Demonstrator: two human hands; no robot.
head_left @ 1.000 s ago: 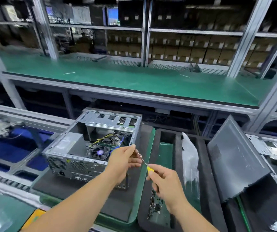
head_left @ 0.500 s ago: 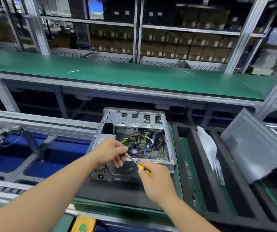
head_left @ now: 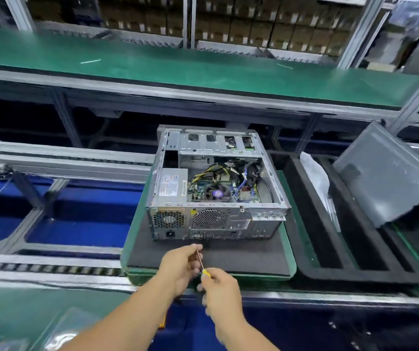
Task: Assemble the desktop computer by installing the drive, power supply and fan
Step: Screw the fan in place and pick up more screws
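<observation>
The green conveyor pallet (head_left: pixel 288 252) carries a black mat, and the open computer case (head_left: pixel 216 188) lies on that mat with its open side up and its rear panel toward the person. This probably gives both top access to the interior and front access to the rear screw points. Inside the case, the power supply (head_left: pixel 173 185) sits in the near-left corner, its grille showing through the rear panel. The fan (head_left: pixel 217 193) sits on the board beside it, among loose cables. The drive cannot be identified from here.

A grey side panel (head_left: pixel 385 173) leans in the black foam tray (head_left: pixel 312 249) to the right, well apart from the work.

Both forearms reach forward and meet just short of the case, over the mat. The right hand (head_left: pixel 222 291) is closed around the yellow handle of a screwdriver (head_left: pixel 201 260), shaft angled up and left. The left hand (head_left: pixel 182 264) pinches the shaft tip between fingertips, probably seating a screw; no screw is visible.
</observation>
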